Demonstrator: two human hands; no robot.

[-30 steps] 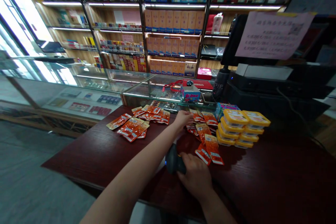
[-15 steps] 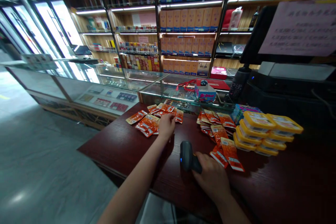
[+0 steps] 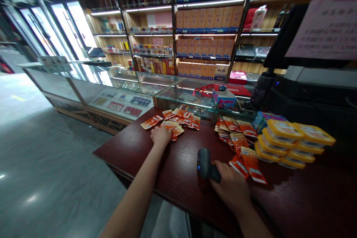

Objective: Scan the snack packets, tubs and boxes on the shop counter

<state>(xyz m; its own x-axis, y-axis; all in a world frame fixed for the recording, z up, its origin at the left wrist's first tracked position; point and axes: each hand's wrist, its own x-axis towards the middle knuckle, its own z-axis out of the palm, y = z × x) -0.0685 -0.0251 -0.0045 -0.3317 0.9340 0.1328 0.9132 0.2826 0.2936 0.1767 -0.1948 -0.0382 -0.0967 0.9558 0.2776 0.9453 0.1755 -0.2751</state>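
My left hand [image 3: 161, 135] is over the near side of the left group of orange snack packets [image 3: 177, 130], its thumb and fingers apart and touching or just above them. Its fingertips are partly hidden, and no packet is seen lifted. In my right hand [image 3: 232, 186] is a dark handheld barcode scanner [image 3: 205, 164], gripped by its handle, with a small blue light on its head. The scanner head is low over the brown counter [image 3: 181, 163]. Just beyond my right hand lies a second pile of orange packets [image 3: 239, 142], some overlapping.
Stacked yellow-lidded tubs [image 3: 281, 131] stand right of the packets. Behind the counter runs a glass display case [image 3: 178, 89] bearing a small blue and pink box [image 3: 224, 99]. A monitor with a pink paper sign [image 3: 326, 29] stands at right. Shelves of boxed goods line the back wall.
My left hand has moved left and nearer to me across the left packets, its fingers spreading from a closer curl. My right hand still holds the scanner. The view has turned slightly left.
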